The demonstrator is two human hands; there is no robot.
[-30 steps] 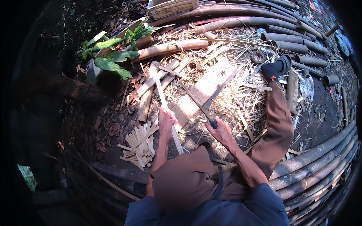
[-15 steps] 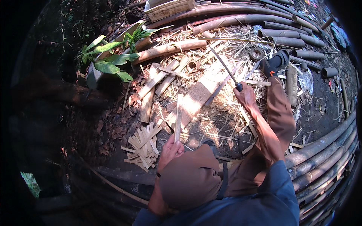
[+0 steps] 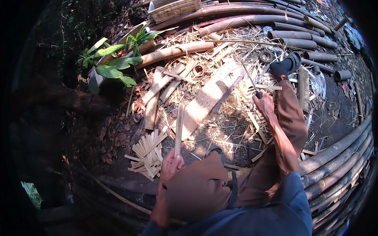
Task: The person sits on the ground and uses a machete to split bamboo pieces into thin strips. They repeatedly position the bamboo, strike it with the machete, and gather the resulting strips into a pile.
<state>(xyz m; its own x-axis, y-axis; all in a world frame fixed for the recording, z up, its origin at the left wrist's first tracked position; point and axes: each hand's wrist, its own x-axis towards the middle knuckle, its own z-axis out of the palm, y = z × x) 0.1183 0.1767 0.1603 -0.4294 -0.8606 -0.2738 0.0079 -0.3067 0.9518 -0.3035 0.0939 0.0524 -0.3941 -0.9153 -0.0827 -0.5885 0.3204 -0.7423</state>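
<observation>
My left hand (image 3: pixel 172 163) is closed around the lower end of a flat bamboo strip (image 3: pixel 179 128), which points up and away from me beside my knee. In my right hand (image 3: pixel 264 104) is the black handle of a long knife (image 3: pixel 247 74). Its thin blade slants up and to the left, apart from the strip. Beyond the strip, a wooden plank (image 3: pixel 197 110) lies on the ground, partly sunlit. A long flat blade-like piece (image 3: pixel 227 95) rests across the plank's right edge. To the left of my left hand is a pile of short bamboo strips (image 3: pixel 149 151).
Split bamboo pieces (image 3: pixel 161 88) lie left of the plank, near a leafy green plant (image 3: pixel 112 65). A pale crate (image 3: pixel 175 11) stands at the back. Bamboo poles (image 3: pixel 334 157) are stacked at the right. Shavings surround my outstretched right foot (image 3: pixel 286 67).
My left hand and the strip have shifted a little left and nearer to me. My right hand has moved slightly right and nearer, and the knife blade now stands steeper.
</observation>
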